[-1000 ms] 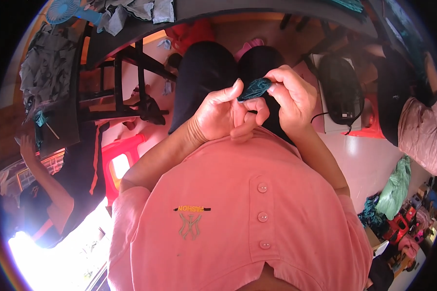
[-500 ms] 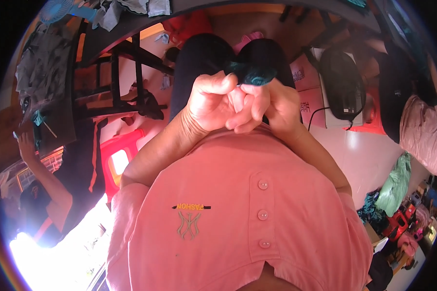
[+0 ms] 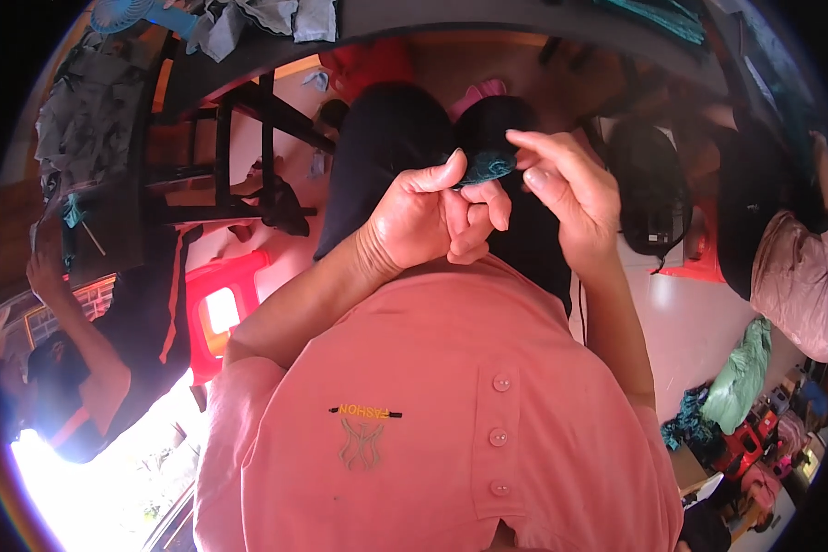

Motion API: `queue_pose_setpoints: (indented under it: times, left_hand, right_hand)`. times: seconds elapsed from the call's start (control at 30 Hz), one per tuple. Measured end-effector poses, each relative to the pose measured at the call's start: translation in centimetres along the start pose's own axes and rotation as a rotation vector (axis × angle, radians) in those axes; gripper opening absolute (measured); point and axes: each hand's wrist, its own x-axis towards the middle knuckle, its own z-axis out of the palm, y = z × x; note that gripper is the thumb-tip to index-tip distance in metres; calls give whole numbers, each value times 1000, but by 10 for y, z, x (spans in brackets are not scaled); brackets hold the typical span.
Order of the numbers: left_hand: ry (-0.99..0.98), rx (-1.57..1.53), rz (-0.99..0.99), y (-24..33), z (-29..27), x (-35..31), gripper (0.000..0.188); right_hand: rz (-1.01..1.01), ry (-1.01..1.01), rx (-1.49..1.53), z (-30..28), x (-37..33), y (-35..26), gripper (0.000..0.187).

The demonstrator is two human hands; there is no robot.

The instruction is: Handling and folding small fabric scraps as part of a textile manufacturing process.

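Note:
A small piece of dark teal velvety fabric (image 3: 489, 167), rounded or bunched, sits over my lap. My left hand (image 3: 423, 207) grips it between thumb and fingers, the other fingers curled beneath. To the right of the fabric, my right hand (image 3: 580, 193) is raised, a small gap away. Its index finger points toward the cloth and its thumb stands apart from that finger. I see nothing between them; a fine thread or needle would be too small to make out.
A dark table (image 3: 377, 41) with grey cloth pieces and teal fabric lies ahead. A red plastic stool (image 3: 235, 276) stands at the left, near a person's arm (image 3: 83, 331). On the right are a black bag (image 3: 651, 184), pink fabric (image 3: 791, 285) and a green bundle (image 3: 738, 377).
My right hand has left the fabric and moved to the right, its fingers spreading. My left hand keeps hold of the fabric, which sits slightly lower in view.

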Motion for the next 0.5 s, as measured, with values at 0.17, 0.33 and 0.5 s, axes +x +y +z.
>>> queue_pose_setpoints:
  times: [0.17, 0.33, 0.5]
  left_hand:
    - [-20, 42, -97, -2, 0, 0, 79]
    - [-6, -48, -141, -3, -1, -2, 80]
    - [153, 339, -140, -3, 24, 4, 65]
  right_hand:
    - [43, 56, 33, 13, -13, 9, 16]
    - [196, 130, 36, 19, -24, 13, 16]
    - [180, 212, 32, 19, -34, 22, 12]
